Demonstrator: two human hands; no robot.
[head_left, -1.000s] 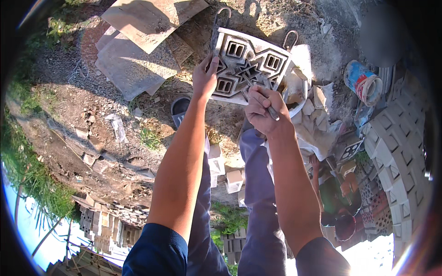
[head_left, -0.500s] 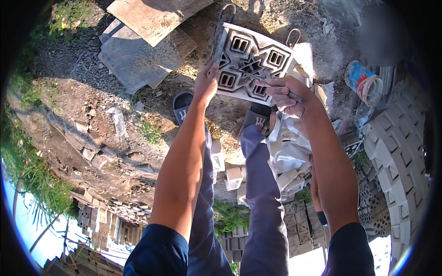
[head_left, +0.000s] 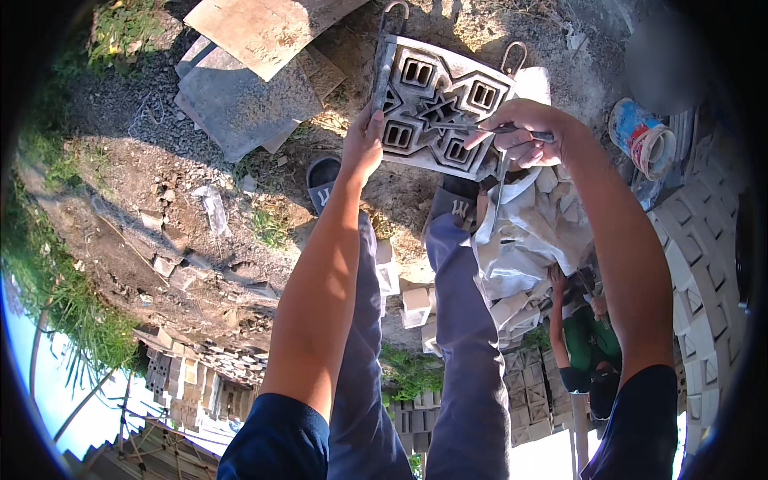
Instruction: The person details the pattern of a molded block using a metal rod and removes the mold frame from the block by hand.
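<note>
A grey patterned panel [head_left: 433, 146] lies at 1 o'clock from the centre of the view, its upper edge sloping down toward 4 o'clock; what bears its far side cannot be told. The left hand [head_left: 364, 150] is clamped on the panel's rim at 8 o'clock, probably to steady it while leaving the face clear. The right hand [head_left: 534, 138] comes in from 4 o'clock, fingers closed around a slim metal tool [head_left: 468, 126]. The shaft points to 9 o'clock across the central star, seemingly held low to reach the grooves; whether the tip touches cannot be told. Bent metal handles [head_left: 525, 54] stand at 11 and 1 o'clock, perhaps for lifting. From the panel, a crumpled pale sheet [head_left: 532, 228] lies at 5 o'clock, a bucket [head_left: 640, 140] at 3.
</note>
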